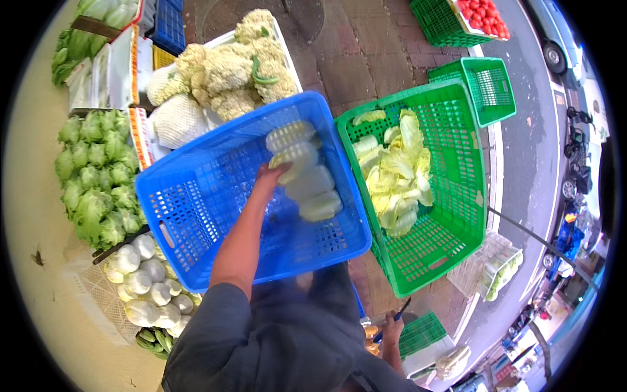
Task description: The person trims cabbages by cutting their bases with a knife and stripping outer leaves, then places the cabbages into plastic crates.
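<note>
A blue plastic crate is tilted in front of my body. Inside it, along the right side, several pale napa cabbages lie in a row, some smeared by motion. My left hand reaches into the crate, its fingers closed on the end of one cabbage in the row. Low on the right, my right hand is closed around a slim dark blue knife-like tool, away from the crates. To the right of the blue crate, a green crate holds loose yellow-green cabbage leaves.
Cauliflowers fill a white box beyond the blue crate. Lettuces and round white-green vegetables are stacked at left. A smaller green crate and a crate of tomatoes stand far right, beside a road with parked vehicles.
</note>
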